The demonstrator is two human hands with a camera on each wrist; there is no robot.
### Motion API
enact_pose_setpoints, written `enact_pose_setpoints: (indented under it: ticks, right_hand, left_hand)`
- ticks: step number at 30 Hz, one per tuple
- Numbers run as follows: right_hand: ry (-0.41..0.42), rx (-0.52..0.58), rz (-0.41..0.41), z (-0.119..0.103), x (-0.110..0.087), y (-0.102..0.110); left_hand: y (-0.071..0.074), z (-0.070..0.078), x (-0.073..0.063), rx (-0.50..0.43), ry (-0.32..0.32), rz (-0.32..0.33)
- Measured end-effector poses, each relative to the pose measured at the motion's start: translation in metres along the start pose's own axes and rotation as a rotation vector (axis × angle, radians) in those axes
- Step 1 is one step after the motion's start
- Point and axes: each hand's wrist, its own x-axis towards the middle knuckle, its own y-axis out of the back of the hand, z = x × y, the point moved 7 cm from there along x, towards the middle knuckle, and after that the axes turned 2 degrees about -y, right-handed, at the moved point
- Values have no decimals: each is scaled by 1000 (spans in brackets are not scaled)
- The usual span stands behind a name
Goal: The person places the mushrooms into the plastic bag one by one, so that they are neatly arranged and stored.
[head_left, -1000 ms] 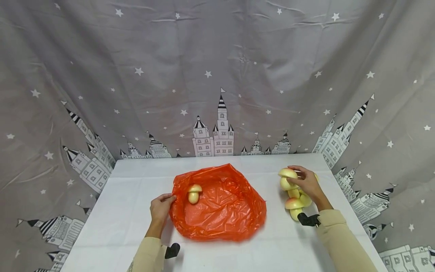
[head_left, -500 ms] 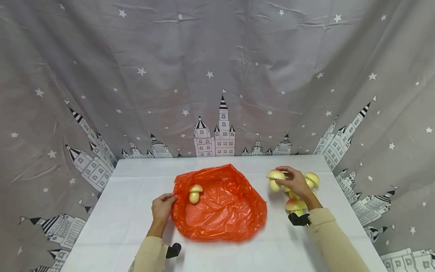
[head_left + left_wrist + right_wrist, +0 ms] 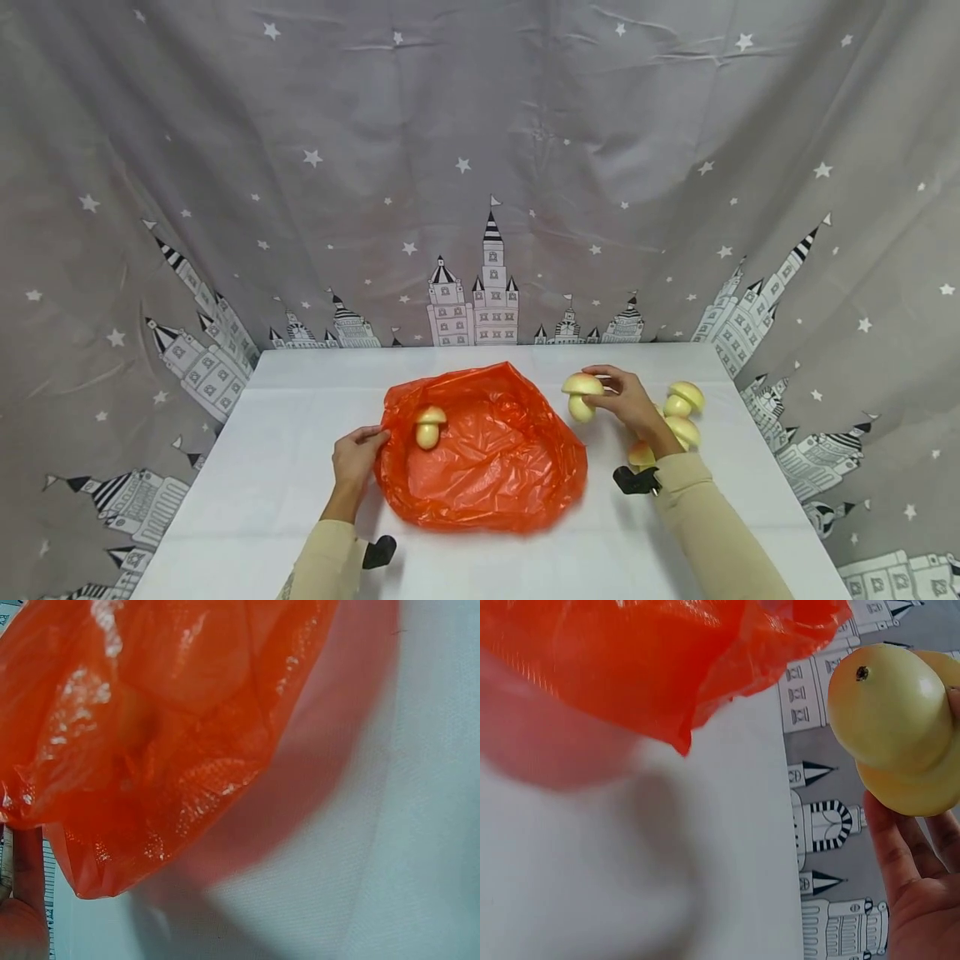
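My left hand (image 3: 354,462) pinches the left rim of an orange-red plastic bag (image 3: 487,467), which stands with its mouth spread wide. One yellow toy mushroom (image 3: 428,429) lies inside, near the bag's left wall. In the left wrist view, the bag's wall (image 3: 195,720) fills the upper left, with part of my hand at the left edge. My right hand (image 3: 628,406) holds another yellow toy mushroom (image 3: 582,386) by its reddish-tinted cap, just right of the bag and above the table. In the right wrist view, that mushroom's rounded stem end (image 3: 889,705) faces the camera, fingers below its cap.
Several more toy mushrooms (image 3: 684,398) lie in a group on the white table (image 3: 600,542) at the right, partly hidden behind my right forearm. A grey curtain (image 3: 360,167) printed with castles and stars hangs behind the table and along its sides.
My right hand has carried its mushroom left from the group toward the bag, uncovering other mushrooms at the right. My left hand keeps its grip on the bag's rim.
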Motion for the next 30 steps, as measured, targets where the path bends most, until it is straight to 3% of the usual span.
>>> enact_pose_setpoints:
  ticks: [6,23,30]
  right_hand:
    - [45,26,-33,-5,5,-15]
    - [37,16,-109,-16,19,-55]
    - [73,23,-152,-47,10,-70]
  left_hand:
    - [-1,-2,0,-4,7,9]
    - [-4,0,0,-2,3,8]
    - [-4,1,2,-26,-13,14]
